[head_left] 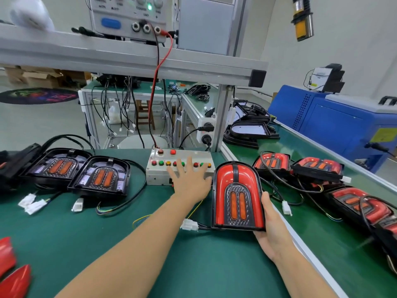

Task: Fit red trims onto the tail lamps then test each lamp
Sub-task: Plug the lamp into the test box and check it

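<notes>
- Head view: right hand (pixel 271 227) grasps the trimmed tail lamp (pixel 238 196) at 4 o'clock, its fingers hidden beneath.
- Left hand (pixel 190 182), fingers straight and spread, reaches over the button box (pixel 159 172); contact seemingly, hard to judge.
- Loose red trims (pixel 12 274) at 8 o'clock, cut off.

Single head view, looking forward and down from the near edge of the green bench (pixel 64 244). Wide-angle, close; both forearms enter from the bottom. It faces the far edge, with the upper shelf (pixel 129 59) overhead.
</notes>
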